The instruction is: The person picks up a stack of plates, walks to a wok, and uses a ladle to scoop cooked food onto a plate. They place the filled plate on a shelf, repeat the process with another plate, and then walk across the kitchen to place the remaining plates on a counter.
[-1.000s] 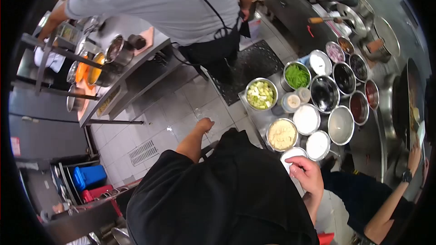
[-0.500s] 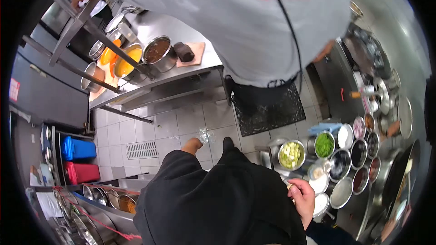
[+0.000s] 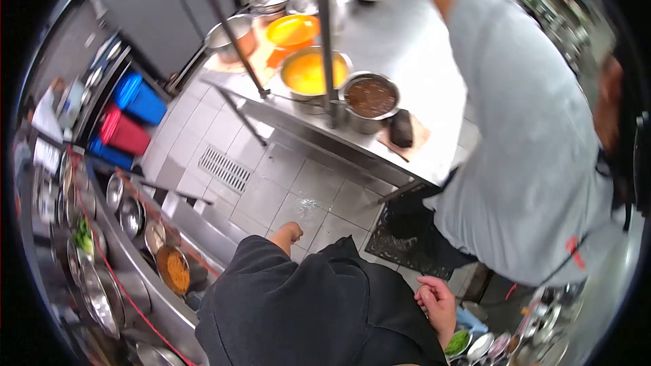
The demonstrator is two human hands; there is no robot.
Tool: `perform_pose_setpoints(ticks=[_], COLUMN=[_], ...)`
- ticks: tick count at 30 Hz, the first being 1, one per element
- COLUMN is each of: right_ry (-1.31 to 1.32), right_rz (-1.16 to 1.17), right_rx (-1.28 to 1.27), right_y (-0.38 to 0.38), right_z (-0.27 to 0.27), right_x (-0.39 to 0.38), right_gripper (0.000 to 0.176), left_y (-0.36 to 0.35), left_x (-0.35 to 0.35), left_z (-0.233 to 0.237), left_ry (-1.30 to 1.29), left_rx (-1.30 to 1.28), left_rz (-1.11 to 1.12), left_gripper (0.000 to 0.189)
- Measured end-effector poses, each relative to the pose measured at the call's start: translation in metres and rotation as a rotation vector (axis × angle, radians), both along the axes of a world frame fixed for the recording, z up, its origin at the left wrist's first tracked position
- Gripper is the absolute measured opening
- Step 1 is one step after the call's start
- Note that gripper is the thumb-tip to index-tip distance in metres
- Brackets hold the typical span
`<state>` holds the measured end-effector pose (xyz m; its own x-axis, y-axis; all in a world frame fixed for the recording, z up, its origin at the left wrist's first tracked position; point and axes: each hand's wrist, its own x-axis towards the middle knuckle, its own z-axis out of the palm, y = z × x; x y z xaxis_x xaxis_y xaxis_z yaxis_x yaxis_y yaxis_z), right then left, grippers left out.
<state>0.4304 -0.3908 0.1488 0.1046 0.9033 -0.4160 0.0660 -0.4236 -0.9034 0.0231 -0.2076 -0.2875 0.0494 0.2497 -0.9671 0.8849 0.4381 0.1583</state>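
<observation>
My left hand [image 3: 290, 232] hangs in front of my dark clothing, over the tiled floor. Its fingers are curled in, and nothing shows in them. To the right, my right hand [image 3: 437, 301] is held beside my clothing with its fingers bent inward; I see nothing in it. A bowl of chopped greens [image 3: 458, 342] lies just below and right of that hand, with a blue cloth [image 3: 471, 320] close by. Neither hand touches any of the cookware.
A steel table [image 3: 413, 41] ahead carries a pot of yellow liquid [image 3: 306, 74], a pot of brown sauce [image 3: 369, 98] and a dark block [image 3: 401, 129]. A co-worker in a grey shirt [image 3: 522, 122] stands right, by a black floor mat [image 3: 390, 247]. Pans line a left counter [image 3: 152, 291].
My view has swung right to left, so the steel table looms nearer the middle and the bowls sit at the lower right edge. My right hand stays curled beside my clothing.
</observation>
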Motion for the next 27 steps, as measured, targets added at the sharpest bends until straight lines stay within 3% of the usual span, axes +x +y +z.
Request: perform_pose_setpoints(ticks=[8, 13, 16, 18, 24, 27], right_ry=[0.023, 0.026, 0.042, 0.036, 0.026, 0.036], right_rz=[0.342, 0.466, 0.548, 0.612, 0.718, 0.761], right_rx=[0.010, 0.018, -0.002, 0.005, -0.038, -0.034], right_y=[0.118, 0.163, 0.191, 0.214, 0.288, 0.336], right_z=[-0.017, -0.027, -0.039, -0.041, -0.054, -0.062], right_x=[-0.034, -0.063, -0.075, -0.095, -0.171, -0.222], right_gripper=[0.029, 0.029, 0.029, 0.028, 0.027, 0.027], left_y=[-0.027, -0.014, 0.034, 0.074, 0.161, 0.183], left_x=[-0.088, -0.125, -0.134, -0.151, -0.204, -0.238], left_z=[0.021, 0.047, 0.081, 0.079, 0.087, 0.091], left_ry=[0.010, 0.104, 0.202, 0.130, 0.052, 0.059], left_rx=[0.102, 0.206, 0.276, 0.323, 0.539, 0.611], left_rz=[0.491, 0.433, 0.422, 0.298, 0.298, 0.485], left_gripper=[0.034, 0.025, 0.018, 0.016, 0.016, 0.013])
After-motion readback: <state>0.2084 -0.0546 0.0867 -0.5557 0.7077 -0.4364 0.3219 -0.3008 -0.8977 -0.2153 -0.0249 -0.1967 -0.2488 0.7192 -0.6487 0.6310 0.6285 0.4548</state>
